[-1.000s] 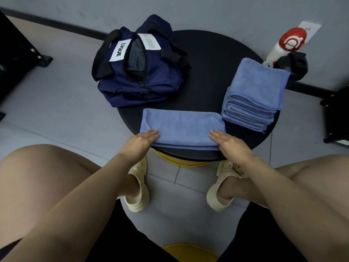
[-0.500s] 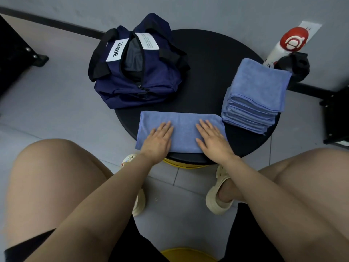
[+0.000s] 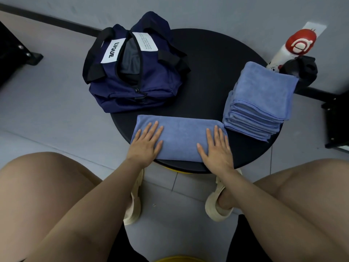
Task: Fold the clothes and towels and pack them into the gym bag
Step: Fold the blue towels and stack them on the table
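A round black table (image 3: 217, 59) stands on a pale grey tiled floor (image 3: 47, 110), close to a grey wall (image 3: 226, 12) with a dark skirting; on its near edge lies a folded blue towel (image 3: 181, 137); the left hand (image 3: 146, 145) and right hand (image 3: 217, 150) press flat on its ends, fingers spread; a navy bag (image 3: 136, 72) gapes open at the back left; a towel stack (image 3: 258, 99) sits right, just beside the towel.
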Tool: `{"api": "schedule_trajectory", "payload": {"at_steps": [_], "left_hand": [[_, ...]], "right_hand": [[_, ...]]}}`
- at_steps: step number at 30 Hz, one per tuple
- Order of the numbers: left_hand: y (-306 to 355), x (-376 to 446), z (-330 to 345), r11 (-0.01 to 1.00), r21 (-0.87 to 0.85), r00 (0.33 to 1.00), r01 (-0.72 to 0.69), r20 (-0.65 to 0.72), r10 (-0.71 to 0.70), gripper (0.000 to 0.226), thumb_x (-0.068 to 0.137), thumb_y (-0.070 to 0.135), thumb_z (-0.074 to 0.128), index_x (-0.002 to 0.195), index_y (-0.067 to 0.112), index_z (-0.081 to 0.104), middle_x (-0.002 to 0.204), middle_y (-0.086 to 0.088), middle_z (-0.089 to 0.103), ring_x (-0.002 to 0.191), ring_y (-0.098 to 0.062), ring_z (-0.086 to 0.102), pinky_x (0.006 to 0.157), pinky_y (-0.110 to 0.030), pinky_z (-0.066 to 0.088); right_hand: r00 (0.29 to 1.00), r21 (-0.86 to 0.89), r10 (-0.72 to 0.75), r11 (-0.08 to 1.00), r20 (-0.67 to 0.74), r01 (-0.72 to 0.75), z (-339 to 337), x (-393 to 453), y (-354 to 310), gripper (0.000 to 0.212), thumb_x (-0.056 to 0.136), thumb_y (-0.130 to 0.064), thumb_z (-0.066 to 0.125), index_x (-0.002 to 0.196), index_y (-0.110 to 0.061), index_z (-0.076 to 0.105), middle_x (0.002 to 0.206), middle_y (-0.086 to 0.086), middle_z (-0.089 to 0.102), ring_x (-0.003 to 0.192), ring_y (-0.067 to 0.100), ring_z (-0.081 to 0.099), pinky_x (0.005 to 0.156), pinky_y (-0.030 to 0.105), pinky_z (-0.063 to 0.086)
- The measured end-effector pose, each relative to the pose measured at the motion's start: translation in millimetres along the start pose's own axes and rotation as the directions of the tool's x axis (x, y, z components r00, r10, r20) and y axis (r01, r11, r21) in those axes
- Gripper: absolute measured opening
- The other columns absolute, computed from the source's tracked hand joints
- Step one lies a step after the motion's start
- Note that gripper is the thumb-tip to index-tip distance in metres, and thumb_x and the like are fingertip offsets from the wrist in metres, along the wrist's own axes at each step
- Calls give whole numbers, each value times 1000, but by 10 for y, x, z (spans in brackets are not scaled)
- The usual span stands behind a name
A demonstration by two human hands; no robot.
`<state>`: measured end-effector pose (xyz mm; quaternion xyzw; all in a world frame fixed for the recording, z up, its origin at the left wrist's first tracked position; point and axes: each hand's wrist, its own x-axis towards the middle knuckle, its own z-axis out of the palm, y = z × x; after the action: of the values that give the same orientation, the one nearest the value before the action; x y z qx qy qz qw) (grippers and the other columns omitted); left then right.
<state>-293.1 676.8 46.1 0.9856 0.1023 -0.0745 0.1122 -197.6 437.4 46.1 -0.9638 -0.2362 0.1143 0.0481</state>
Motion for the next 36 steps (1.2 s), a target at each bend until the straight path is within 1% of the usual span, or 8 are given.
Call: {"api": "schedule_trajectory", "payload": {"at_steps": [5,9,11,18,24,27,32,36], "left_hand": [[-54,-6,-79,997,-24,997,78,-25,-79,57,101,31,29,152,21,4,160,3,-3,146,-12,-6,117,-32,-6],[93,124,-145,994,-88,990,66,-115,-76,61,96,19,38,152,13,13,159,-1,7,147,-13,3,117,-29,-5],[180,207,-136,998,-66,994,25,-104,-32,59,99,23,34,152,14,10,160,0,5,147,-13,2,117,-32,-2],[-17,236,-33,992,-49,993,113,-36,-114,64,99,49,24,152,24,-2,159,6,-6,146,-13,-7,117,-35,-6],[-249,101,-78,964,-147,972,223,-43,-232,63,100,46,23,152,20,-1,159,4,-5,146,-11,-8,117,-32,-4],[-232,92,-124,930,-297,967,216,-68,-246,59,102,35,31,152,14,9,160,0,3,147,-14,0,118,-32,4],[-184,27,-243,787,-534,853,310,-209,-478,55,98,20,48,148,8,28,148,-11,33,133,-25,34,110,-34,30],[-196,68,-365,613,-619,750,491,-57,-659,52,91,21,58,137,5,41,135,-17,44,122,-33,45,102,-40,38]], "right_hand": [[996,2,-52,999,-69,53,-99,77,-62,69,100,-49,23,152,-7,7,160,9,4,148,18,0,118,28,-8],[973,-33,-224,974,-49,222,-159,247,-198,65,101,-46,26,152,-11,5,161,6,-3,147,16,-7,113,26,-18],[968,-32,-250,968,-13,250,-137,300,-253,65,101,-46,26,153,-14,4,161,4,-7,147,16,-12,113,27,-18],[997,-14,-75,997,-5,75,-54,356,-187,72,97,-58,23,153,-19,1,160,10,-11,147,24,-10,120,37,-6],[999,-38,-29,999,-25,28,-55,303,-113,72,97,-57,21,153,-15,0,159,14,-9,148,25,-6,120,35,-6],[999,-42,-26,999,-42,24,-83,294,-173,71,98,-54,21,153,-12,2,160,14,-6,148,24,-5,120,35,-6],[972,-20,-229,973,-50,228,-77,257,-391,66,101,-49,20,153,-14,1,160,5,-6,147,17,-10,117,32,-14],[968,-23,-251,968,10,252,-3,228,-477,64,100,-51,17,152,-20,-4,160,-1,-12,146,16,-16,115,33,-17]]}}
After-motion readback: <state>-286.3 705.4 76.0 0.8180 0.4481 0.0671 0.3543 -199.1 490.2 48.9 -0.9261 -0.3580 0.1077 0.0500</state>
